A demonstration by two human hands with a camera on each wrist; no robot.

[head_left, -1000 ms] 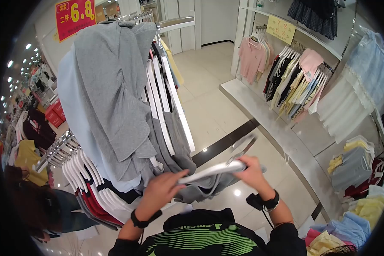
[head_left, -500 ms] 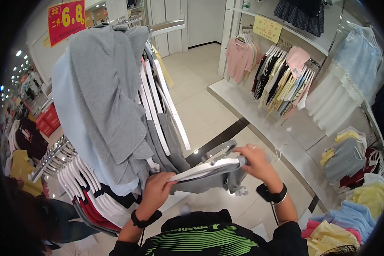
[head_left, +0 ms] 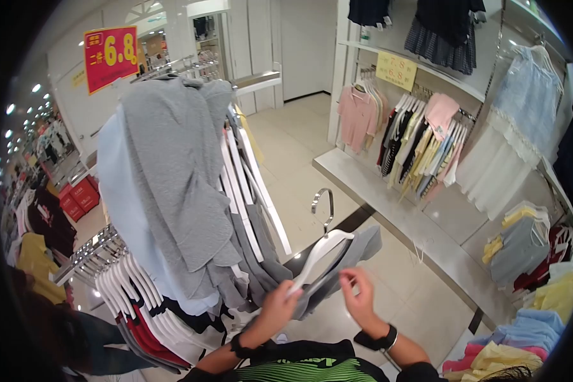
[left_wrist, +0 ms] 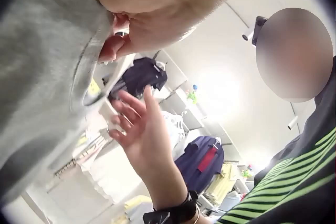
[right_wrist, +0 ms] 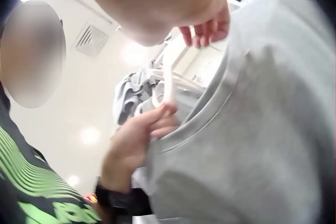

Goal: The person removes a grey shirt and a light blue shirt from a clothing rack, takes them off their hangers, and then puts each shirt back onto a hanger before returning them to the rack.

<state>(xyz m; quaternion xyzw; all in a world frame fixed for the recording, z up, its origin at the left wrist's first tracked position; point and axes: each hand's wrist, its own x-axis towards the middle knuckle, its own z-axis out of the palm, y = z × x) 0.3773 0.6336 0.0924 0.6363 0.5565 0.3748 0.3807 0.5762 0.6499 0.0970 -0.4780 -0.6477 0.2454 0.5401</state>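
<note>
My left hand (head_left: pixel 276 311) pinches one end of a white clothes hanger (head_left: pixel 314 256), whose metal hook points up. A grey shirt (head_left: pixel 361 247) hangs on that hanger. In the right wrist view the left thumb and fingers (right_wrist: pixel 164 118) grip the white hanger beside the neckline of the grey shirt (right_wrist: pixel 278 113). My right hand (head_left: pixel 361 298) is near the shirt's other side, with loosely bent fingers and nothing held. The left wrist view shows this right hand (left_wrist: pixel 144 129) apart from the grey cloth.
To the left stands a rack with a grey garment (head_left: pixel 172 184) draped over it and white hangers (head_left: pixel 261 197) on its right side. More hung clothes (head_left: pixel 140 312) are lower left. A wall shelf (head_left: pixel 388 197) with clothes runs along the right; folded clothes (head_left: pixel 522 331) lie lower right.
The right hand has let go of the hanger's far end and drawn back toward the body. The hanger has tilted, its right end and hook now higher, with the shirt on it.
</note>
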